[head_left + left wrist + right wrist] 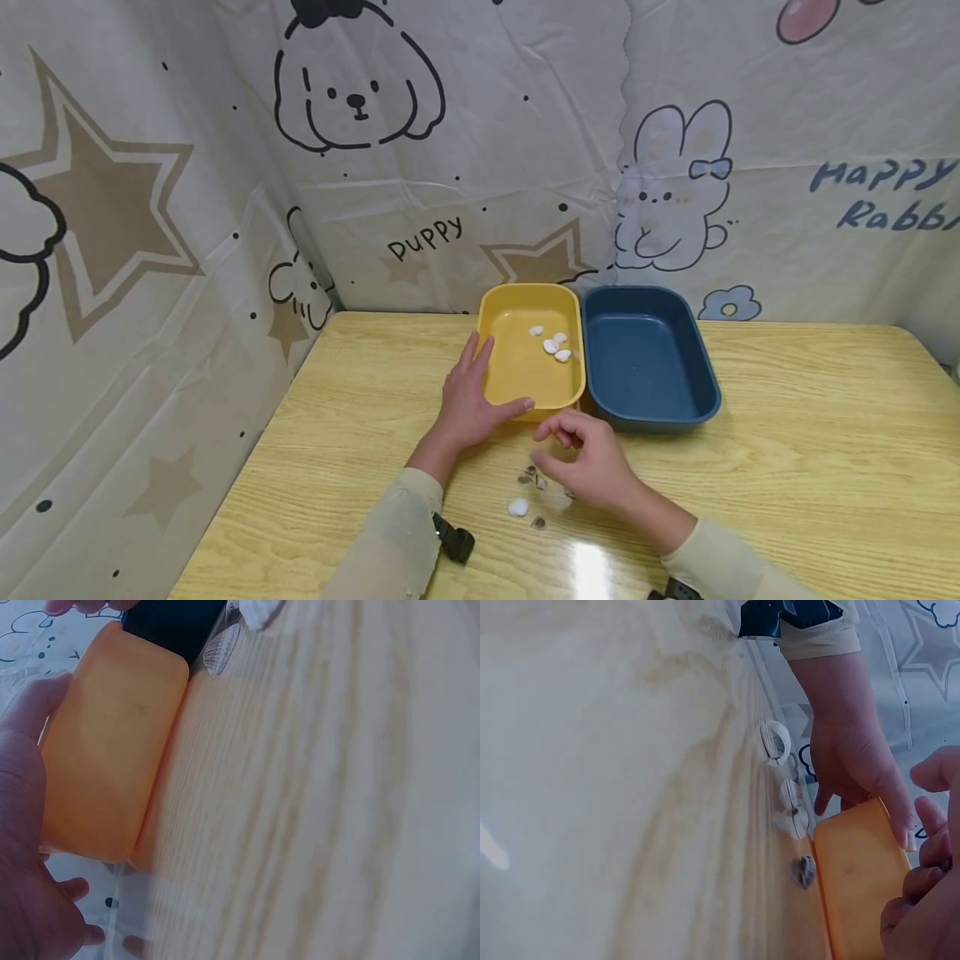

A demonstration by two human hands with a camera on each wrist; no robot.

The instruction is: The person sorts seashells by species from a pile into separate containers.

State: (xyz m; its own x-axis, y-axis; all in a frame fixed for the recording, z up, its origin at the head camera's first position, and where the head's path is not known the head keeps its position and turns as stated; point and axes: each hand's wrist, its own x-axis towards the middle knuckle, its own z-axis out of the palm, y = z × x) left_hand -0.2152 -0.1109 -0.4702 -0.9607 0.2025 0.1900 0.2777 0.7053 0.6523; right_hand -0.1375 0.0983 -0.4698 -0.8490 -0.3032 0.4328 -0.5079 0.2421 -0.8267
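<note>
My left hand point(468, 404) rests on the near left corner of a yellow tray point(513, 321), its thumb along the front rim and its straight fingers by the left rim. Several white shells point(562, 356) lie in the tray's right half. My right hand point(592, 458) is just in front of the tray, above the table, with thumb and forefinger apart and the other fingers bent; nothing shows between them. Beneath and left of it lie several small dark shells point(538, 523) and a white shell point(517, 507). In the right wrist view, shells point(804, 872) line up before the tray's wall.
A deep blue tray point(645, 358) stands against the yellow one's right side, with nothing visible inside. Both sit on a wood-grain table point(810, 433) near its back edge. A printed cloth point(517, 167) hangs behind and along the left.
</note>
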